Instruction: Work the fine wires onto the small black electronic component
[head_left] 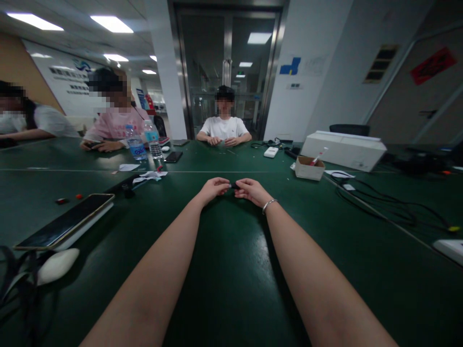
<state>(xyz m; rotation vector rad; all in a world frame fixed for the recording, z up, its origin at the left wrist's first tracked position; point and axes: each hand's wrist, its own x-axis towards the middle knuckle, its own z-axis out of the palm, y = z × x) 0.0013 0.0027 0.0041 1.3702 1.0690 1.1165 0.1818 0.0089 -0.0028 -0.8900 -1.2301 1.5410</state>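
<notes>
A small dark object (235,185), lighter at its left end, bridges the left fingers (224,181) and right fingers (243,184) over the worktop (231,250).

Green table (231,289), white walls (318,43), glass double doors (202,53), lit ceiling panels (112,24)

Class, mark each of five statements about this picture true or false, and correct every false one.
1. The left hand and the right hand meet at one small dark object. True.
2. The silver bracelet is on the left arm. False: the bracelet is on the right arm.
3. The small open box stands to the left of the wearer's hands. False: the open box stands to their right.
4. Two plastic bottles stand upright on the table. True.
5. The tabletop is bright white. False: it is dark green.
</notes>
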